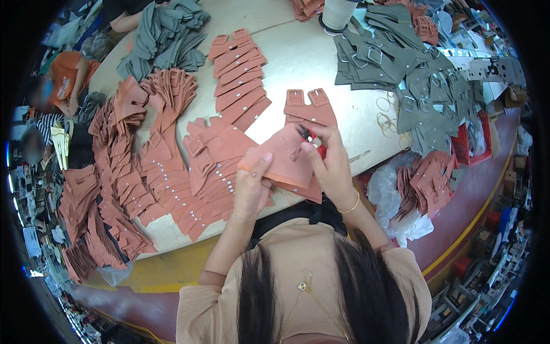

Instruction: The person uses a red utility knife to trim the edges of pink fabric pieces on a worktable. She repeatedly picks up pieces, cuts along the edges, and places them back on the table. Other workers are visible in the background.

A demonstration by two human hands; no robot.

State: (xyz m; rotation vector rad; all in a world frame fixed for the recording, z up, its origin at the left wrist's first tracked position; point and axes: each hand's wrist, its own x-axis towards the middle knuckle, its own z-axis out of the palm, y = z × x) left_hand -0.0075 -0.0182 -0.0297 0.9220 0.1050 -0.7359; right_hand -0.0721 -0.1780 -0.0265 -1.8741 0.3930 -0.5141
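Note:
My left hand grips a salmon-coloured leather piece by its left side, thumb on top, in front of my body. Closed around a small pair of snips with red handles and dark tips, my right hand is at the piece's upper right corner. The snips' tips touch or overlap that corner; exactly what lies between them is hidden. Just beyond, two salmon straps with covered square buckles lie on the table. Left of my hands spreads a fan of salmon pieces with small white labels.
A column of salmon pieces lies mid-table, with heaped salmon straps at left. Grey-green pieces are piled far left, buckled ones far right. Rubber bands lie near the right edge. A white cone stands at the back.

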